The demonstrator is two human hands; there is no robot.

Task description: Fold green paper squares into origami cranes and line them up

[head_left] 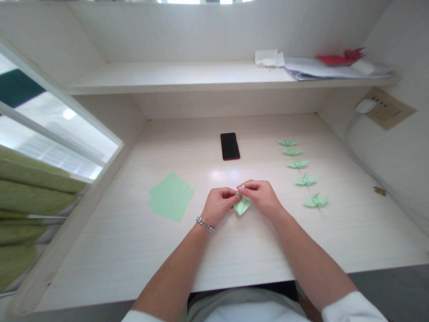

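A small piece of folded green paper point(241, 206) is pinched between both hands over the middle of the desk, its pointed end toward me. My left hand point(219, 203) grips its left side with thumb and fingers. On the upper right, my right hand point(263, 195) holds it near the top corner, and the fingertips hide part of the folds. Left of my hands lies a fanned stack of green paper sheets point(171, 197). Several folded green paper cranes stand in a column on the right, the nearest crane point(316, 201) beside my right forearm.
A black phone point(230, 146) lies beyond my hands. Above it, a shelf point(187, 74) carries papers point(315, 68), white tissue point(269, 58) and a red paper piece point(331, 60). A charger point(365, 106) with a cable sits in the right wall socket. Left is a window with a green curtain point(30, 201).
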